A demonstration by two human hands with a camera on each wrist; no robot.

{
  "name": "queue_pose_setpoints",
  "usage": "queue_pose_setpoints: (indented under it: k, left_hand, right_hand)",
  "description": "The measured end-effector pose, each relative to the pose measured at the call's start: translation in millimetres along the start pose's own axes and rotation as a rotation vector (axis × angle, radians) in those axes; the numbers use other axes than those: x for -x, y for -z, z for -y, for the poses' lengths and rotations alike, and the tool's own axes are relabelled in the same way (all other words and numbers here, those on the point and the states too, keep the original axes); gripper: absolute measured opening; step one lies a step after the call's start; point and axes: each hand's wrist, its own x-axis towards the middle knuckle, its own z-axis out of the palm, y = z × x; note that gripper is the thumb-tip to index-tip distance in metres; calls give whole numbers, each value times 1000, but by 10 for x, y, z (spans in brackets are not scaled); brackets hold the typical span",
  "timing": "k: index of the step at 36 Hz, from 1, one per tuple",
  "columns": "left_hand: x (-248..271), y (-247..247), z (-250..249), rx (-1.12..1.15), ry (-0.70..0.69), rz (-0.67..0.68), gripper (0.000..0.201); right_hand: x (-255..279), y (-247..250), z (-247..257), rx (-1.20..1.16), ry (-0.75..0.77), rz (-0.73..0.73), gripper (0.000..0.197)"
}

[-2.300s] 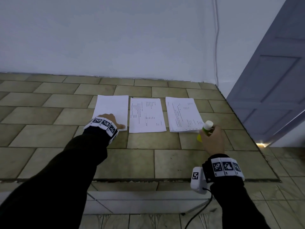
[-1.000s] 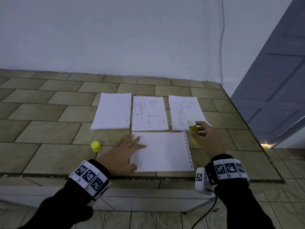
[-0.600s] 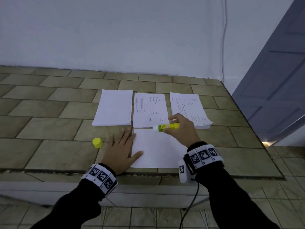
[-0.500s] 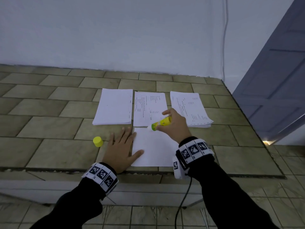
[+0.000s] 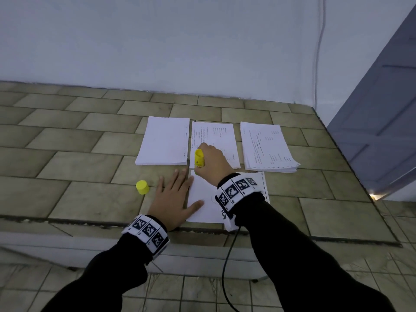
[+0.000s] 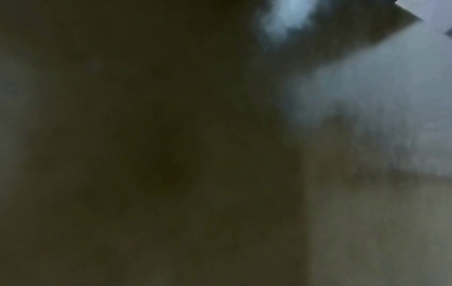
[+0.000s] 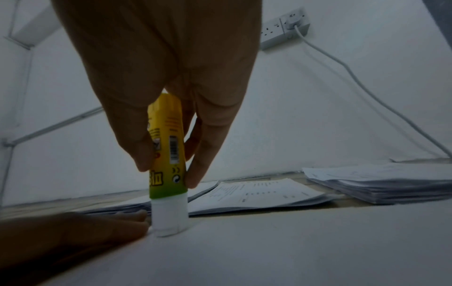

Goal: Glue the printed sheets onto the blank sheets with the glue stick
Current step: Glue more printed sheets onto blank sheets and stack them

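Right wrist view shows the glue stick (image 7: 167,162) standing upright, its white end pressed onto the blank sheet (image 7: 293,241) near that sheet's far left corner; the right hand (image 7: 159,77) pinches the yellow-green barrel between thumb and fingers from above. From the head view, the left hand (image 5: 174,198) lies flat with fingers spread — palm on the worktop (image 5: 67,154), thumb and the inner fingertips resting on the sheet's left edge. The left wrist view is dark and blurred and shows nothing usable. Beyond the sheet, three stacks lie side by side: a mostly blank stack (image 5: 164,144) at left, a printed stack (image 5: 221,137) in the middle just behind the glue stick, and a thicker printed stack (image 5: 267,149) at right. The yellow cap (image 5: 142,187) stands on the tiles just left of the left hand — apart from it. A white cable (image 7: 367,92) runs down the wall from a socket strip (image 7: 283,29).
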Motion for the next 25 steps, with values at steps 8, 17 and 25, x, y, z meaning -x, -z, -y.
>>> queue_pose_setpoints:
  k: [8,17,25]
  left_hand:
    - [5,14,-16,10,3,-8,116]
    - [24,7,1,6,0,-19,114]
    - [7,-12,-1,-34,-4,-13,118]
  right_hand:
    - [56,27,-82,24,-17,-12,42]
    - [391,414,-705,-48,-163,-145,29]
    - [639,691,-1089,-154,-331,-242,45]
